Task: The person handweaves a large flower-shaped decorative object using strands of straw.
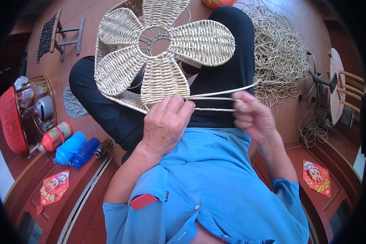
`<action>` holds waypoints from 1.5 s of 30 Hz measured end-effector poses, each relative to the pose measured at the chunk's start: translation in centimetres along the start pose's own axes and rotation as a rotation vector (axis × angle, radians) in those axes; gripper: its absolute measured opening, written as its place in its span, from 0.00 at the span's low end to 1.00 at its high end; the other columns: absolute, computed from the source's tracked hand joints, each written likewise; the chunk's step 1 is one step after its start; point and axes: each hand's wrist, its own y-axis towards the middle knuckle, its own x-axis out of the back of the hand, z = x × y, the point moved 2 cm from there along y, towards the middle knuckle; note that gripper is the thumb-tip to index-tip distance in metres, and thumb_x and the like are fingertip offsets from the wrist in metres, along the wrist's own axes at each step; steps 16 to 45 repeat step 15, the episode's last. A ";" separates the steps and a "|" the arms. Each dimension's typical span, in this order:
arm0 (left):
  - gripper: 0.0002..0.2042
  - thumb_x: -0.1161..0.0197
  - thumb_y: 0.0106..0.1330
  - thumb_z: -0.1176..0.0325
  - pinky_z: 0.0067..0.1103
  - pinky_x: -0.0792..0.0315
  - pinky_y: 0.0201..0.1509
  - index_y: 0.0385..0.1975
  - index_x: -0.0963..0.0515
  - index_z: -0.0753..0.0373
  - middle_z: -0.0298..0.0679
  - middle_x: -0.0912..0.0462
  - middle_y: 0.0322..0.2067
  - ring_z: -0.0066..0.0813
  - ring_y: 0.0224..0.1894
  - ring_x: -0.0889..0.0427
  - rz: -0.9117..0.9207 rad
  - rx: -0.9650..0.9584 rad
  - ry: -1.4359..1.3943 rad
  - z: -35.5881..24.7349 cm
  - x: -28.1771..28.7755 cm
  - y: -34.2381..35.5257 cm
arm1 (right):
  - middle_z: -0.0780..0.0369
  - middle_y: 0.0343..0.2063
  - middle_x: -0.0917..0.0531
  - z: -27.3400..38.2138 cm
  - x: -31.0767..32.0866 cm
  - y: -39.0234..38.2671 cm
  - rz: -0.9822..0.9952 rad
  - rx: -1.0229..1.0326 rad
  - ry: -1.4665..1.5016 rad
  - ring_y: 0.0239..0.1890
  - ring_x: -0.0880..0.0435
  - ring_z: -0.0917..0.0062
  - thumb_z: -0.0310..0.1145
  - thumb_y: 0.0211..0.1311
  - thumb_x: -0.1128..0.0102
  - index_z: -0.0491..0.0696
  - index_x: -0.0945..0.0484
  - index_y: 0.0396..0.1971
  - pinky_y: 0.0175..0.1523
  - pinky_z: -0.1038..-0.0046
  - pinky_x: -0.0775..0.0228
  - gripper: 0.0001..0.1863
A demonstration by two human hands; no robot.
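Note:
A flower-shaped woven straw basket [164, 79] with rounded petals and a round opening at its centre rests on my lap. At its near edge, beneath the lowest petal, my left hand [166, 124] is closed on the woven rim; its fingertips are partly hidden. Pale straw cords [213, 98] run from there to the right, one of them looking twisted. My right hand [252, 114] is closed in a pinch on the cords, and one loose end passes above its fingers. Wire shows inside the basket's central opening.
A big tangled heap of straw cord [278, 53] lies on the floor at right. Beyond it is a round wooden stool [336, 87], with a flower-shaped wire frame [313, 127] nearby. Thermos flasks [71, 148] and a rack [40, 105] stand left; a small woven-seat stool [53, 36] is farther off.

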 end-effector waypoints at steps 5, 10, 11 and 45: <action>0.09 0.23 0.62 0.70 0.32 0.25 0.36 0.35 0.19 0.57 0.36 0.24 0.30 0.36 0.34 0.18 -0.033 0.007 -0.024 0.1 -0.5 0.5 | 0.75 0.24 0.25 8.5 12.7 -4.2 -0.565 0.352 -0.141 0.15 0.41 0.94 0.25 0.70 0.32 0.53 0.21 0.45 0.17 0.85 0.54 0.09; 0.09 0.23 0.62 0.72 0.33 0.24 0.36 0.35 0.19 0.58 0.37 0.23 0.31 0.37 0.34 0.17 -0.069 0.016 -0.130 0.1 -0.7 0.6 | 0.76 0.18 0.28 16.4 26.1 -10.8 -0.883 0.466 -0.139 0.11 0.43 0.92 0.26 0.67 0.30 0.55 0.22 0.28 0.14 0.82 0.59 0.10; 0.08 0.24 0.62 0.72 0.33 0.24 0.37 0.35 0.19 0.58 0.37 0.23 0.31 0.38 0.35 0.17 -0.064 0.040 -0.155 0.1 -0.6 0.6 | 0.76 0.17 0.28 18.2 28.4 -11.8 -0.879 0.492 -0.196 0.11 0.44 0.92 0.25 0.65 0.30 0.55 0.23 0.27 0.14 0.81 0.59 0.11; 0.07 0.25 0.63 0.73 0.34 0.23 0.39 0.35 0.19 0.58 0.37 0.21 0.32 0.40 0.36 0.16 -0.066 0.087 -0.273 0.6 -0.7 0.5 | 0.72 0.21 0.18 27.0 38.2 -20.9 -0.973 0.513 -0.015 0.09 0.45 0.90 0.28 0.65 0.31 0.51 0.21 0.31 0.13 0.83 0.59 0.06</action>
